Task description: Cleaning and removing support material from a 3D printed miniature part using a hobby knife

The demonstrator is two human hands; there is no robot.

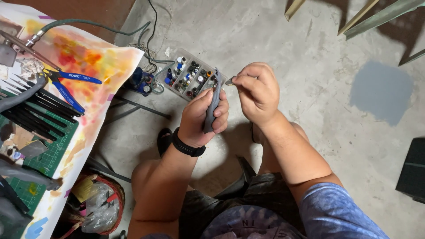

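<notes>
Holding a long grey piece (213,101) upright in the left hand (204,117), fingers clenched round its lower half, the upper end standing clear above the grip. Head view only. Right hand (258,90) just beside it, thumb and forefinger pinched on a small grey bit (229,81) — possibly a scrap of abrasive or a small part; too small to tell. That bit sits near the piece's top end, not clearly touching.

Step in hand, judged: working or fitting the top end. The next contact calls for a steady left grip and fine right-hand alignment.

Pose — both forearms raised over the knees, left wrist with a black band (188,147). Beyond the grip, a tray of small bottles (191,77) on the floor.
</notes>
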